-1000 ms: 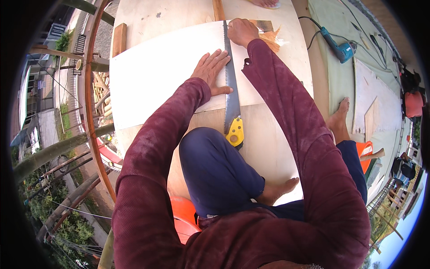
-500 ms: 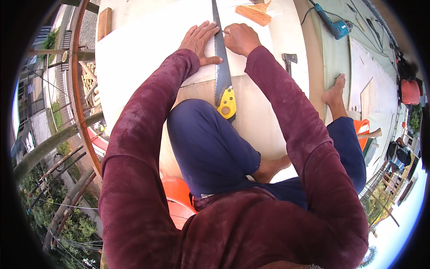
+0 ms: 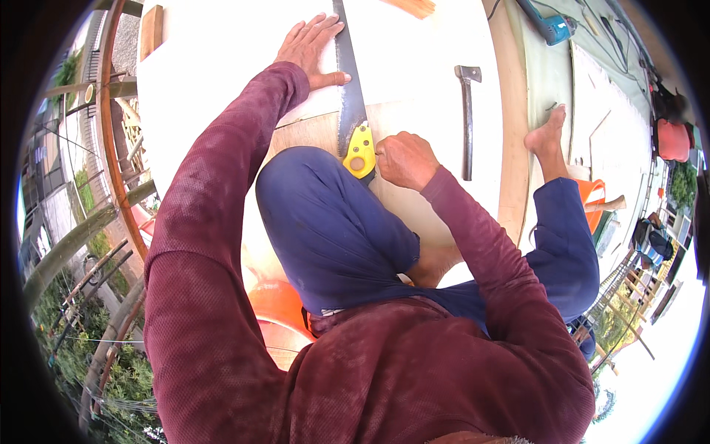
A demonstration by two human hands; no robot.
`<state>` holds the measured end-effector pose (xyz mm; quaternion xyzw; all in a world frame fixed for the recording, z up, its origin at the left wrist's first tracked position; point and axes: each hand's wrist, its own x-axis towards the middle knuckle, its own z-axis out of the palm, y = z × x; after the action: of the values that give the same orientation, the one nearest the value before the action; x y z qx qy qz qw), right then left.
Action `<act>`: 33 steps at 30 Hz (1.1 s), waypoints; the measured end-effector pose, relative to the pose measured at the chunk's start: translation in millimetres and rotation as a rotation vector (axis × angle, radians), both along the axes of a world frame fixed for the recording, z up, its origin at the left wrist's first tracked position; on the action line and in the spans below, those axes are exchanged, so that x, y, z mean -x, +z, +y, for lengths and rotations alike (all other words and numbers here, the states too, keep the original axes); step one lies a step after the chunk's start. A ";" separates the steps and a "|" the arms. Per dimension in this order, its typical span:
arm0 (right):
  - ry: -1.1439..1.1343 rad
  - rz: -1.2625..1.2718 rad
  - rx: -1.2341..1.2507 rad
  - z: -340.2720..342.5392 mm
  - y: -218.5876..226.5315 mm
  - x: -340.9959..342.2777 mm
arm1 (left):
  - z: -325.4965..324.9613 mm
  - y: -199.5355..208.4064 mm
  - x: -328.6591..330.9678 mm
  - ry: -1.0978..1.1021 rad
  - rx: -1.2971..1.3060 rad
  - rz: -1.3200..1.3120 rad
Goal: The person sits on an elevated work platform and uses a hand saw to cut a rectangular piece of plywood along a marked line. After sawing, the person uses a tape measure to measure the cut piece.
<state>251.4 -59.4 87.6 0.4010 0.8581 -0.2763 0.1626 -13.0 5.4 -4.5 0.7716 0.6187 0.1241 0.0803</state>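
A handsaw with a dark blade [image 3: 353, 96] and a yellow handle [image 3: 359, 153] lies flat across a white sheet [image 3: 414, 66] and a pale wooden board [image 3: 296, 133]. My left hand [image 3: 310, 53] rests flat with fingers spread beside the blade, its thumb and fingertips pressing on the blade's left edge. Close to the right side of the saw handle, my right hand [image 3: 408, 160] is closed in a pinch. Only a tiny dark tip shows at its fingers, so what it holds is hidden.
Right of my right hand lies a small hatchet-like tool [image 3: 467, 122]. A teal power tool [image 3: 555, 28] is at the far right. One orange bucket [image 3: 277, 303] stands by my left hip, another orange container [image 3: 589, 194] beyond my right leg. A wooden railing [image 3: 111, 148] runs along the left.
My right hand has moved from beside the blade back toward me, down to the saw handle. My left hand keeps its place on the blade. The whole view has shifted slightly.
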 end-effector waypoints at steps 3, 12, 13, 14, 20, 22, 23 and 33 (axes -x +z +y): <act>-0.156 0.234 -0.147 28.9 11.9 6.9 | -5.1 5.8 -1.9 0.001 0.034 0.004; -0.359 0.503 -0.588 222.3 -46.0 127.1 | -1.6 19.6 -3.7 -0.034 0.118 -0.049; -0.359 0.502 -0.599 228.9 -50.2 135.4 | -1.2 17.7 -1.7 -0.030 0.114 -0.016; -0.333 0.492 -0.595 235.8 -54.0 140.5 | -0.2 16.6 0.4 -0.029 0.105 -0.024; -0.257 0.464 -0.542 253.1 -63.4 154.8 | -3.2 18.0 0.7 -0.022 0.096 -0.018; -0.227 0.352 -0.526 253.0 -58.9 159.2 | -4.0 16.7 0.6 -0.015 0.103 -0.010; -0.246 0.284 -0.473 256.3 -55.2 163.0 | -3.4 15.8 0.6 -0.014 0.106 -0.007; -0.051 0.327 -0.299 104.9 -22.0 61.0 | -7.9 10.1 -6.4 -0.008 0.047 0.055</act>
<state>190.4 45.5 65.7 0.3920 0.8941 -0.2113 -0.0473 -6.6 -2.5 5.6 0.7751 0.6202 0.0879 0.0820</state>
